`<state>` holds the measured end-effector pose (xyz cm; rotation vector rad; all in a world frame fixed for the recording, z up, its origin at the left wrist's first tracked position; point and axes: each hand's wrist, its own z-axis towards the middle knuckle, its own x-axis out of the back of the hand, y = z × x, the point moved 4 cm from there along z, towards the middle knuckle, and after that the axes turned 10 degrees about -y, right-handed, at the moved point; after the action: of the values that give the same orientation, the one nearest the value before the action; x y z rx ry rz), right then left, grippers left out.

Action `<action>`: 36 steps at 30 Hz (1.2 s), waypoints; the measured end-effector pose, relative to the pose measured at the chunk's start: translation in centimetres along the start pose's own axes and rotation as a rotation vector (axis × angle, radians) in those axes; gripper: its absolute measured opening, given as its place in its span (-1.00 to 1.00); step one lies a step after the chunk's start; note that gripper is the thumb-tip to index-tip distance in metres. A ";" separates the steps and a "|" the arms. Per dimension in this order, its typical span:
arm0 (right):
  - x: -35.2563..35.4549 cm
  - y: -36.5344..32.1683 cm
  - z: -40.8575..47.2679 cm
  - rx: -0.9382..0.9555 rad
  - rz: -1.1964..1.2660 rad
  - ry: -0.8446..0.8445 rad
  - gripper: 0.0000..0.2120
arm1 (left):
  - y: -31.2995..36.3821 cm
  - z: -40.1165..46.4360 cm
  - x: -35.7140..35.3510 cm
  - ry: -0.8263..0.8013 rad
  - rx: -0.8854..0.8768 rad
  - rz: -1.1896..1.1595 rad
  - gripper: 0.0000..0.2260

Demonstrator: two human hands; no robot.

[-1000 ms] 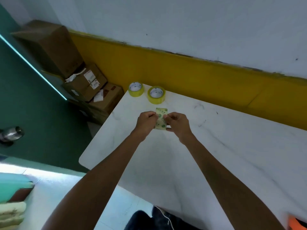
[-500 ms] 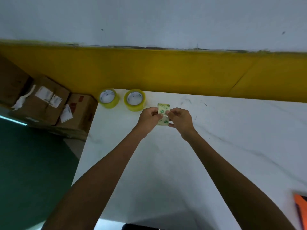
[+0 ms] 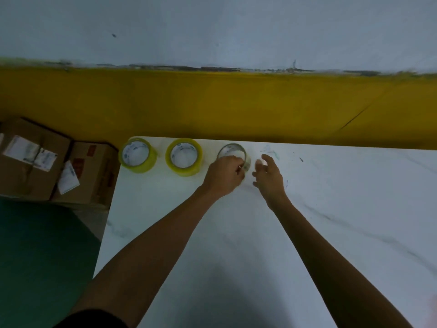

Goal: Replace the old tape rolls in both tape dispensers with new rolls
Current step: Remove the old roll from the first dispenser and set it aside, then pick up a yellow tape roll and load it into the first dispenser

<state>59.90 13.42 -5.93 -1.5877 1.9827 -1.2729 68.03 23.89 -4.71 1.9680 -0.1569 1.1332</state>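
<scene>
Near-empty roll point(image 3: 233, 152): a thin, pale ring is seen lying flat at the far edge of the counter point(image 3: 331, 209), third in a row with two yellow rolls; its near side is covered by the left hand.
Left hand point(image 3: 224, 175): the fingers are curled over the ring's near rim, which is gripped; the picture is blurred there, so the exact finger contact cannot be made out.
Right hand point(image 3: 268, 176): held just right of the ring with fingers spread and loosely bent; nothing is held, and whether the ring is touched cannot be told.
Yellow roll, middle point(image 3: 184, 157): laid flat just left of the ring, apart from it.
Yellow roll, left point(image 3: 138, 155): laid flat at the counter's far left corner.
Hidden or cut off: a faint reddish patch is cut by the lower right frame edge and cannot be identified.
Surroundings: cardboard boxes point(image 3: 56, 164) with white labels are stacked on the floor left of the counter, against a yellow-banded wall point(image 3: 236, 102).
</scene>
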 end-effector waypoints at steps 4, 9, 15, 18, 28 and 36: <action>0.7 1.2 0.6 -0.013 0.149 0.069 -0.56 | 0.2 1.6 -2.7 -0.148 -0.038 0.161 -0.75; 1.3 2.6 1.1 -0.029 0.188 0.097 -0.59 | 0.7 1.9 -3.8 -0.147 -0.100 0.278 -0.84; 0.2 2.5 1.0 -0.044 0.235 0.080 -0.59 | 0.1 1.6 -3.0 -0.076 -0.113 0.240 -0.59; -0.1 2.4 0.9 -0.071 0.280 0.067 -0.60 | 0.0 0.8 -0.4 0.086 -0.130 0.246 -0.66; 0.0 3.3 -0.1 -0.091 0.398 0.128 -0.69 | -10.1 -3.4 2.8 0.066 0.157 0.427 -0.30; -0.2 4.8 -0.8 -0.129 0.369 0.139 -0.69 | -9.5 -3.3 2.9 -0.160 0.284 0.616 -0.74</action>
<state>56.40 13.90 -9.21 -1.1333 2.3491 -1.1531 72.04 33.17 -7.45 2.3424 -0.7664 1.4379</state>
